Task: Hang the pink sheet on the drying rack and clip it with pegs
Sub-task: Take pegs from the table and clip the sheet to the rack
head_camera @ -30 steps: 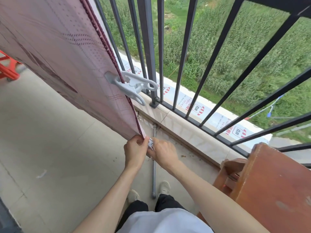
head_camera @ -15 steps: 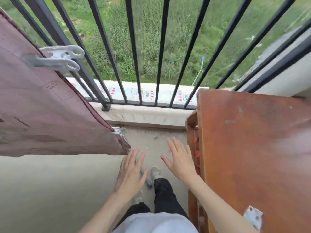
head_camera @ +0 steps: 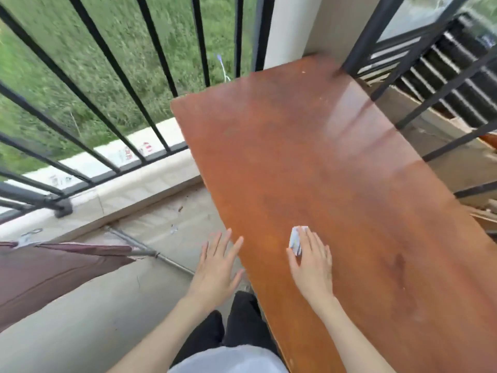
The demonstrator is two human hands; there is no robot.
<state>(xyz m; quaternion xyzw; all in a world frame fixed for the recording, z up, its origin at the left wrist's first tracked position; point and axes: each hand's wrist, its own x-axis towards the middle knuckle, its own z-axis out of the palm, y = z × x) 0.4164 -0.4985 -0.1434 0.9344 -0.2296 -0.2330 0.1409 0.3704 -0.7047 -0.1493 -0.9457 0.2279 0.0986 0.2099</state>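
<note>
While the left hand (head_camera: 215, 267) hovers with spread, empty fingers, the right hand (head_camera: 312, 265) lies flat on the desk (head_camera: 336, 170), straight fingers touching one peg (head_camera: 295, 239). One pink sheet (head_camera: 53, 267) hangs at nine o'clock, with a second peg (head_camera: 28, 237) on its top edge.

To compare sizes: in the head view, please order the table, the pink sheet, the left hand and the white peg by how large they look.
1. table
2. pink sheet, partly cut off by the frame
3. left hand
4. white peg, partly under the right hand
</note>
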